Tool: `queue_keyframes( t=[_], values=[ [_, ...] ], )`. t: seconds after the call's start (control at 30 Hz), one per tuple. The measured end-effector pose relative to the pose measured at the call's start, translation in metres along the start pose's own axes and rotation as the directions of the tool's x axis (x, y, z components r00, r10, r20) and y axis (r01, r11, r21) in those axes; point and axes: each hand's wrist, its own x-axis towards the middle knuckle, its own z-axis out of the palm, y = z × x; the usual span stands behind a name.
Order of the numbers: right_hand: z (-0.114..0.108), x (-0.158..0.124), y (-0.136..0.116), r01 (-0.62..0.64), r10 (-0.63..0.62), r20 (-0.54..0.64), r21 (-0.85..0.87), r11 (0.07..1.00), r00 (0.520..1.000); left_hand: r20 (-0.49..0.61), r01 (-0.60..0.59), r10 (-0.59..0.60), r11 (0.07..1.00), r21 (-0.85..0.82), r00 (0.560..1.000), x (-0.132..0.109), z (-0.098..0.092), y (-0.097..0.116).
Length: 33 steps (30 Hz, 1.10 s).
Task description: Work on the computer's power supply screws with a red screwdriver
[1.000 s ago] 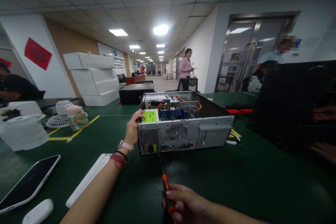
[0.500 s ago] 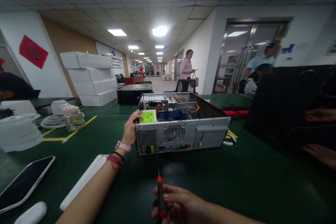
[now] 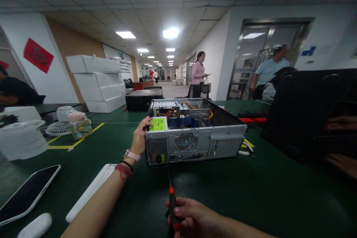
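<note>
An open grey computer case (image 3: pixel 195 143) lies on the green table (image 3: pixel 264 193), rear panel toward me, cables and a blue part showing inside. My left hand (image 3: pixel 140 137) grips its near left corner, thumb resting on the green-labelled power supply (image 3: pixel 158 124). My right hand (image 3: pixel 189 217) is closed round the orange and black handle of a screwdriver (image 3: pixel 171 200). The thin shaft points at the lower edge of the rear panel, with its tip at or just short of it.
A phone (image 3: pixel 26 195), a white oval object (image 3: pixel 35 226) and a flat white slab (image 3: pixel 89 191) lie at my left. White fans (image 3: pixel 23 139) and a jar (image 3: pixel 79 125) stand beyond. A black panel (image 3: pixel 309 113) held by another person's hands stands at right. People stand behind.
The view shifted slightly. My right hand and the screwdriver drifted a little left and back. My left hand stays on the case corner. The person in the blue shirt moved left.
</note>
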Motion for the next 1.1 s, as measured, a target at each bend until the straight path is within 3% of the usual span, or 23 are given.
queue_keyframes(
  t=[0.2, 0.37, 0.63, 1.1],
  values=[
    [0.0028, -0.0013, -0.0011, 0.004, -0.004, -0.018, -0.020, 1.000, 1.000, 0.004, 0.005, -0.005, 1.000, 0.017, 1.000, 0.0003, -0.0003, -0.0022],
    [0.0024, -0.0032, -0.0023, 0.021, -0.020, 0.051, -0.024, 0.999, 0.998, -0.002, 0.000, 0.000, 1.000, -0.022, 1.000, 0.0001, -0.0001, -0.0011],
    [-0.0008, -0.0043, -0.0074, -0.051, 0.052, 0.130, -0.009, 0.999, 0.990, -0.001, 0.014, -0.015, 1.000, -0.015, 1.000, -0.0001, -0.0004, -0.0018],
    [-0.0044, -0.0007, -0.0034, -0.032, 0.032, 0.012, -0.035, 0.999, 0.999, -0.002, -0.001, 0.001, 1.000, -0.012, 1.000, 0.0000, 0.0007, 0.0012]
  ],
)
